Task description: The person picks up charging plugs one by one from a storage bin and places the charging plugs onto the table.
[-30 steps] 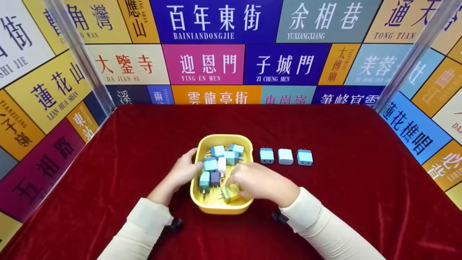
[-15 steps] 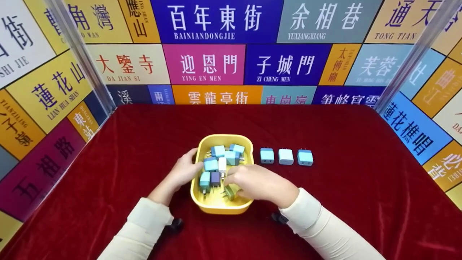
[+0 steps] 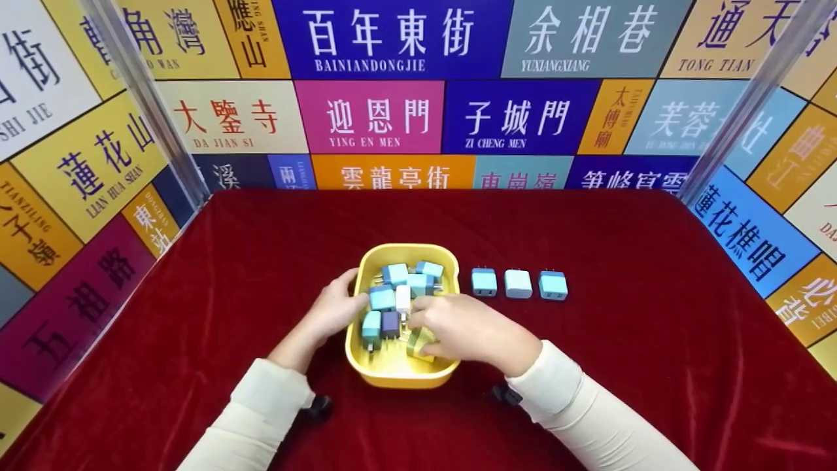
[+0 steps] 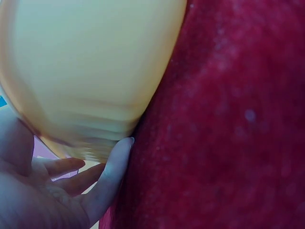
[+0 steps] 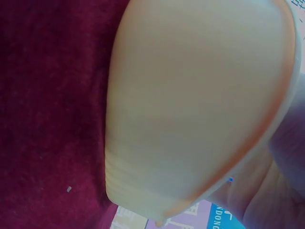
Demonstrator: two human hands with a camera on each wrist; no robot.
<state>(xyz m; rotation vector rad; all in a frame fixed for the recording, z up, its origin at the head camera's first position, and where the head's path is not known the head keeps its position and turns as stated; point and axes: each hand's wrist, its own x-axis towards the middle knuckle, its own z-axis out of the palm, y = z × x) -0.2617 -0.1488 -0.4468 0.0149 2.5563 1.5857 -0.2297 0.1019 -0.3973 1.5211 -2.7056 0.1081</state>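
A yellow plastic basin [image 3: 400, 381] stands on the red cloth with several plug chargers inside. My left hand [image 3: 337, 304] holds its left side, thumb at the rim; in the left wrist view the fingers [image 4: 114, 164] lie along the outer wall. My right hand [image 3: 467, 327] reaches in over the right rim and grips a yellow-green charger [image 3: 418, 343], partly hidden by the fingers. Near those fingers lie a white charger [image 3: 403, 297] and a dark purple charger [image 3: 390, 324]. In the right wrist view the basin's wall [image 5: 190, 105] hides the fingertips.
Right of the basin, a blue charger [image 3: 484, 282], a white charger [image 3: 518, 284] and another blue charger [image 3: 552, 286] stand in a row. Red velvet cloth [image 3: 621, 379] covers the table. Sign-printed panels [image 3: 392, 118] close off the back and sides.
The yellow-green charger has turned in my right hand's fingers, which have shifted slightly inside the basin. My left hand and the row of chargers stay where they were.
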